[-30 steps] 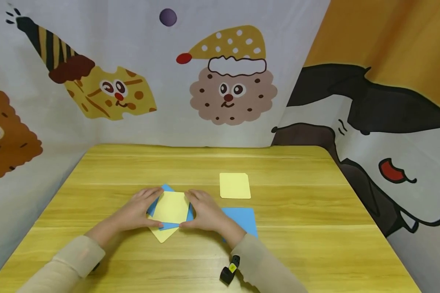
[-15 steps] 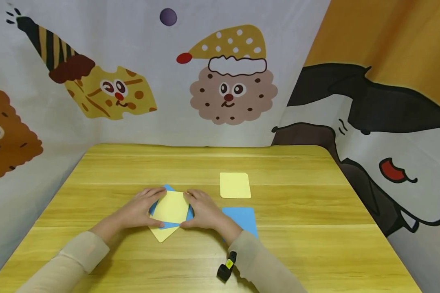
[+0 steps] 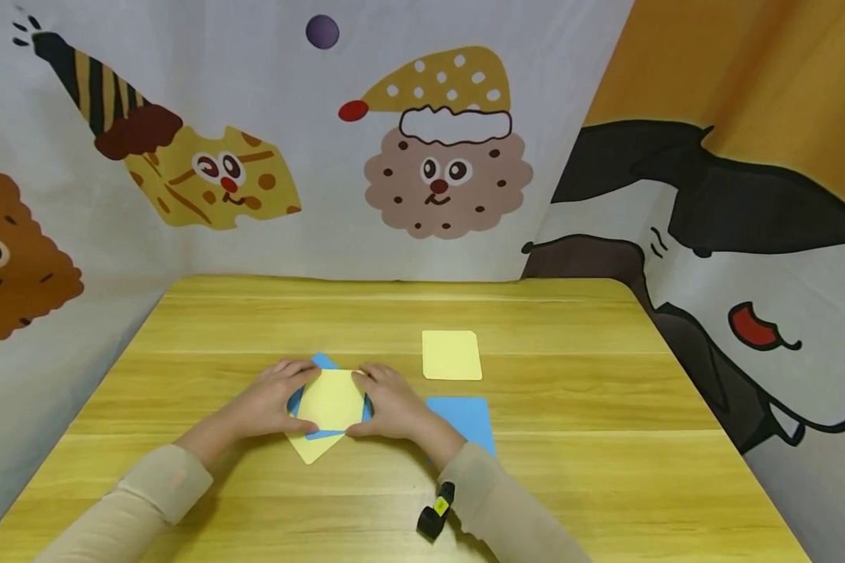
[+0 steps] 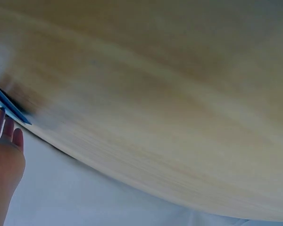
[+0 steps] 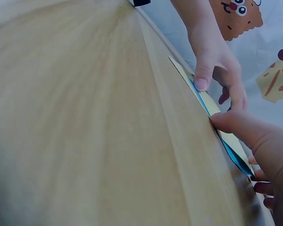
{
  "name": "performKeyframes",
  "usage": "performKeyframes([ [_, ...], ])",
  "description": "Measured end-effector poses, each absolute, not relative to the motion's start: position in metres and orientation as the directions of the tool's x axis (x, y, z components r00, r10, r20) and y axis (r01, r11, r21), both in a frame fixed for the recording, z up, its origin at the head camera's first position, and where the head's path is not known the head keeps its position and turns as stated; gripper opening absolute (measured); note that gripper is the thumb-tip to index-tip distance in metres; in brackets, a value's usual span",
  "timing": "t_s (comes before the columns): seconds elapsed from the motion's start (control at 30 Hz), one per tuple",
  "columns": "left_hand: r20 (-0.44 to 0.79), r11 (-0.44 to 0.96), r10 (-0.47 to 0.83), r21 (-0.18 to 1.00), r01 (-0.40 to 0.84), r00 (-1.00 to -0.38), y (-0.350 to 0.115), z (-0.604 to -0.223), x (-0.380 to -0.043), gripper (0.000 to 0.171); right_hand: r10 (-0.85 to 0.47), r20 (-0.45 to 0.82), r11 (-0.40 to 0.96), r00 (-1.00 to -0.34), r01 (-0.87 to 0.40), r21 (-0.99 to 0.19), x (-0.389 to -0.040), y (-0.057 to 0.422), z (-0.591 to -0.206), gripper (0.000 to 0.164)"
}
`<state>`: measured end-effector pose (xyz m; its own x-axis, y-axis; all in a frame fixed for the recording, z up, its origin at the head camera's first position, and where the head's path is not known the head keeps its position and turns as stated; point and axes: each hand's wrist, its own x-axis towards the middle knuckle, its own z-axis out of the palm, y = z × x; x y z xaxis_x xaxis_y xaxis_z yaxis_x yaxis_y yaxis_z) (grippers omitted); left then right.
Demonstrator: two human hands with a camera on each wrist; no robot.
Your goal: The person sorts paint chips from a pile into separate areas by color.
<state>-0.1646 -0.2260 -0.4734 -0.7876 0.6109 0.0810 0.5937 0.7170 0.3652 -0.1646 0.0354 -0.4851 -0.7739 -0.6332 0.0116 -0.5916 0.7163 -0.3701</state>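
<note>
A yellow square card (image 3: 331,400) lies on top of a small stack, turned askew to the blue card (image 3: 322,360) beneath it. At the bottom, a corner of another yellow card (image 3: 311,450) juts toward the front. My left hand (image 3: 271,403) grips the top yellow card along its left side, thumb at the near corner and fingers at the far one. From the other side my right hand (image 3: 394,403) holds the same card by its right corners. In the right wrist view both thumbs press at the near edge of the stack (image 5: 205,101).
To the right lies a loose yellow card (image 3: 451,355), with a blue card (image 3: 461,426) nearer, partly covered by the right forearm. A black strap piece (image 3: 433,516) hangs at the right sleeve. Behind the wooden table (image 3: 570,352) hangs a cartoon-printed cloth (image 3: 253,47).
The top yellow card has shifted slightly right and toward the front on the blue one. My left hand has moved a little right; the right hand stays almost in place.
</note>
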Motion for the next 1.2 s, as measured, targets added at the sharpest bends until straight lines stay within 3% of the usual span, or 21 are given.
performKeyframes([
  [0.43,0.124,0.731,0.604,0.308,0.609,-0.787,-0.2237,-0.4727,-0.161,0.105,-0.626,-0.003,0.721,-0.78,-0.577,-0.385,-0.1617,0.0379,-0.4794,0.098],
  [0.73,0.151,0.746,0.607,0.231,0.625,-0.78,-0.2235,-0.4708,-0.1584,0.095,-0.639,0.022,0.714,-0.769,-0.604,-0.353,-0.1605,0.0385,-0.4799,0.098],
  [1.2,0.148,0.717,0.639,0.242,0.654,-0.755,-0.2235,-0.4737,-0.1556,0.109,-0.681,0.051,0.668,-0.73,-0.649,-0.364,-0.1611,0.0392,-0.48,0.101],
])
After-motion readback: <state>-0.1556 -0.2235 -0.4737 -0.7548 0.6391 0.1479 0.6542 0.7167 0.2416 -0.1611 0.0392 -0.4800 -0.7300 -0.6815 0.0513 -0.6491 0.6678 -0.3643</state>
